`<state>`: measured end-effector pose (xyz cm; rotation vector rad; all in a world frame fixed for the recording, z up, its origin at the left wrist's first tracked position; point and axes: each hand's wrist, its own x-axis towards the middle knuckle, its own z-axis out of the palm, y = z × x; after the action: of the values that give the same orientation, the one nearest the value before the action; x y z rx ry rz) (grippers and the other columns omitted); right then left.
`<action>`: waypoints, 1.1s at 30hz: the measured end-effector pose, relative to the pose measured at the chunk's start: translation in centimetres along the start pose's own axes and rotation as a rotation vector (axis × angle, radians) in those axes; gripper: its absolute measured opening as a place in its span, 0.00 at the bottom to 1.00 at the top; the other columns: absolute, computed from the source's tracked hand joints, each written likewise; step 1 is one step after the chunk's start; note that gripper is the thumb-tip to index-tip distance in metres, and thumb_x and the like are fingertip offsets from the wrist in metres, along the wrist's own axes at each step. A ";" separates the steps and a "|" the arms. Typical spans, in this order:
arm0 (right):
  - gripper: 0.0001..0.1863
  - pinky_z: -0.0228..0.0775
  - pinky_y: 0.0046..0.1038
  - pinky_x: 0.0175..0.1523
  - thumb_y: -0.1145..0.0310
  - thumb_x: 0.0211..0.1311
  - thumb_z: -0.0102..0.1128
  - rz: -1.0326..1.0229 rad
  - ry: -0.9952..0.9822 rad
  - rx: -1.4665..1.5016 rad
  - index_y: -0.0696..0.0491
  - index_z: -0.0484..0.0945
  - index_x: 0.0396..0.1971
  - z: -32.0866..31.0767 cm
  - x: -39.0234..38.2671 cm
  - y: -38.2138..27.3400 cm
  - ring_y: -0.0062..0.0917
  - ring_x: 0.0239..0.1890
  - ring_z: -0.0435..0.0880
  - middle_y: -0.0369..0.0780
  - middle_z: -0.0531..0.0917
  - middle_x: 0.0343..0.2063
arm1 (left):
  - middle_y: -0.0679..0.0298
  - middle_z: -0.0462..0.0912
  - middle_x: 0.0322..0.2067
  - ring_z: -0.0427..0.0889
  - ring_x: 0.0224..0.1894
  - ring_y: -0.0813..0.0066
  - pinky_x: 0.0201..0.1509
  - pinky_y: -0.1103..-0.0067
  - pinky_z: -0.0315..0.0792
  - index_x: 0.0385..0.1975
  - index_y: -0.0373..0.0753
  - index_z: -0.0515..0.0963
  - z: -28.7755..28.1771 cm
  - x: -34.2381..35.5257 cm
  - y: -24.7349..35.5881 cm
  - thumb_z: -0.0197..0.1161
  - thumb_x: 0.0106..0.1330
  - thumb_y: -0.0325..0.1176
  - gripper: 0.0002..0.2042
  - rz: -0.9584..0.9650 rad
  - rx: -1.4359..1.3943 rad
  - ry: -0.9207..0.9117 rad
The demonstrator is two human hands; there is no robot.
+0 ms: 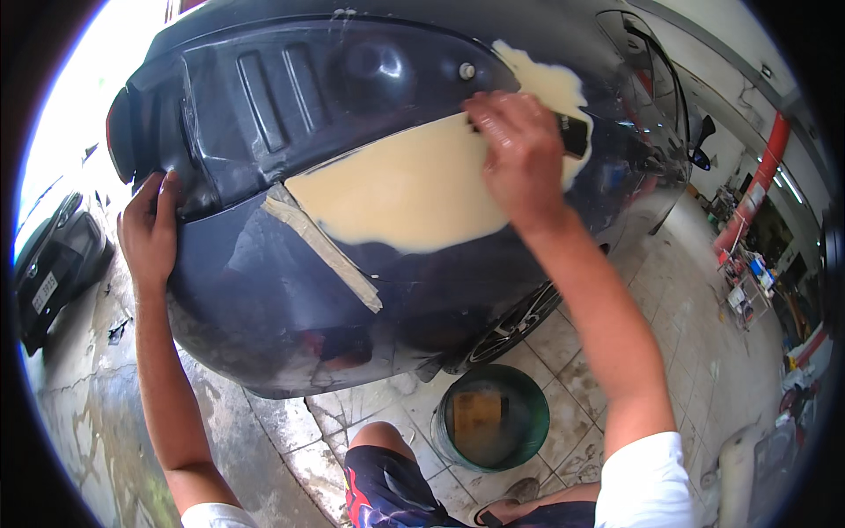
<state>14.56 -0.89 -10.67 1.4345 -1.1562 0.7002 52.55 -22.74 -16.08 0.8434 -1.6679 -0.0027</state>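
Observation:
A dark blue car (264,290) fills the middle, with a cream patch of body filler (405,189) on its rear side panel. My right hand (519,150) is closed over a black sanding block (574,135), pressed against the upper right part of the filler; my fingers hide much of the block. At the car's rear edge, beside the taillight recess, my left hand (151,224) rests on the bodywork with its fingers stretched out. A strip of masking tape (321,251) runs down the panel seam, left of the filler.
Below the rear wheel (510,330) stands a green bucket (491,418) of cloudy water with a yellowish rectangular piece in it. Another dark car (57,273) is at the far left. A red post (757,185) and a cluttered cart (746,295) stand at the right.

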 end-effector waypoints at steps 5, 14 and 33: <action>0.12 0.76 0.38 0.54 0.71 0.55 0.64 -0.179 -0.019 0.190 0.60 0.85 0.39 3.8 0.7 -12.6 0.33 0.46 0.83 0.43 0.84 0.39 | 0.58 0.85 0.28 0.81 0.31 0.73 0.41 0.76 0.72 0.40 0.32 0.83 -0.4 0.5 0.2 0.55 0.75 0.42 0.18 -0.016 -0.058 -0.103; 0.08 0.75 0.38 0.53 0.77 0.55 0.62 -0.068 0.023 -0.145 0.57 0.85 0.35 -0.1 -0.2 1.7 0.35 0.45 0.86 0.42 0.86 0.38 | 0.59 0.83 0.28 0.80 0.33 0.75 0.43 0.77 0.72 0.41 0.30 0.81 0.0 0.4 0.0 0.55 0.74 0.38 0.15 -0.038 -0.051 -0.106; 0.12 0.75 0.37 0.56 0.75 0.60 0.58 -0.142 -0.054 0.193 0.62 0.85 0.41 1.3 3.7 -15.2 0.35 0.50 0.84 0.45 0.86 0.43 | 0.61 0.82 0.29 0.78 0.35 0.74 0.44 0.75 0.72 0.39 0.34 0.81 -0.7 -0.1 1.2 0.52 0.72 0.37 0.14 0.007 -0.077 -0.119</action>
<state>29.61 -4.45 -13.40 1.6897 -1.0383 0.6911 52.53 -21.47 -15.46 0.7917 -1.7704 -0.1131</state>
